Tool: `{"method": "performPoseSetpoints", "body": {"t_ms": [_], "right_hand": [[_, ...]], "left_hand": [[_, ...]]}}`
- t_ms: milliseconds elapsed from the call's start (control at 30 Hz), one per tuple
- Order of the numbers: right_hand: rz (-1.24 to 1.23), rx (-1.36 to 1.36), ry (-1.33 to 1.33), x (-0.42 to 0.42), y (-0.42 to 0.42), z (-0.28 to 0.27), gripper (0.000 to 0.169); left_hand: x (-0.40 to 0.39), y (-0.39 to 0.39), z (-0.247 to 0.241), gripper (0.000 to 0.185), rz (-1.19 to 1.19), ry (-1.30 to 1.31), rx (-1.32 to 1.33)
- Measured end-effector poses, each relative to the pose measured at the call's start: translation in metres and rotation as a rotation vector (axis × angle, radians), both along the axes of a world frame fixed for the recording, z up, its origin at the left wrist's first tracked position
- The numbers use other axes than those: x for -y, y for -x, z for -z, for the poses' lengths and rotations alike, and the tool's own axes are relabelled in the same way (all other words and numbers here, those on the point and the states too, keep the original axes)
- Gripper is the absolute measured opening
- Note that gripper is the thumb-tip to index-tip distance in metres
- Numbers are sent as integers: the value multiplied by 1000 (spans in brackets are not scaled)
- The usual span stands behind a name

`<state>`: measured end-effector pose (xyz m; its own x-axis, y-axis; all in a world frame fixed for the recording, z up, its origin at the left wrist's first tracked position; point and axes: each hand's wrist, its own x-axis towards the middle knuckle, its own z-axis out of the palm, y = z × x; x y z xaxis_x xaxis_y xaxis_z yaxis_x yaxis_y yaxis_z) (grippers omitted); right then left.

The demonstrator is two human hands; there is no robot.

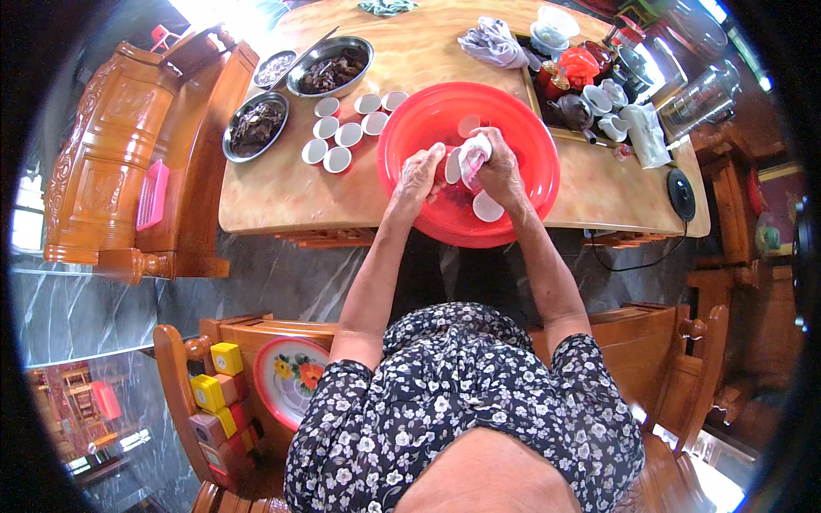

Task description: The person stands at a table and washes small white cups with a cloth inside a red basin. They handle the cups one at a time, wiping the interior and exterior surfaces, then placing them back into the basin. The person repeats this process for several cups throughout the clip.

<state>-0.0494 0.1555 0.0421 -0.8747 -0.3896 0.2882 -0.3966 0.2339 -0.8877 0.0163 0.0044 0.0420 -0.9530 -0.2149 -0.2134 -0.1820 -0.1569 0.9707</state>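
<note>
A large red plastic basin (410, 122) stands at the table's near edge. Over it, my left hand (420, 174) grips a small red cup with a white inside (453, 167), tilted on its side. My right hand (500, 168) is closed on a white and pink cloth (474, 157), beside the cup's mouth. Two more cups, one at the near side (488, 207) and one at the far side (469, 126), lie in the basin. Left of the basin, several red cups with white insides (349, 134) stand upright in a group on the table.
On the stone-topped table (282, 199) are metal bowls of dark food (337, 67), (256, 125). A grey cloth (494, 43) lies beyond the basin. At right are a tea tray with a dark teapot (573, 112), a tissue pack (646, 136), a glass jug (702, 99) and a black round plate (680, 195).
</note>
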Motion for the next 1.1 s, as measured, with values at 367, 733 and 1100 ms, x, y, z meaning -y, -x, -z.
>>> {"method": "performPoseSetpoints", "body": {"t_ms": [367,733,1100], "right_hand": [[-33,-355,-242,3,-3,12,70],[-343,-267,-28,-1,-9,-9,61],[-45,-273,-237,6,-14,6,25]], "left_hand": [[-1,10,5,44,-4,-77,175],[7,8,5,42,79,-198,176],[10,1,5,31,140,-118,-11]]}}
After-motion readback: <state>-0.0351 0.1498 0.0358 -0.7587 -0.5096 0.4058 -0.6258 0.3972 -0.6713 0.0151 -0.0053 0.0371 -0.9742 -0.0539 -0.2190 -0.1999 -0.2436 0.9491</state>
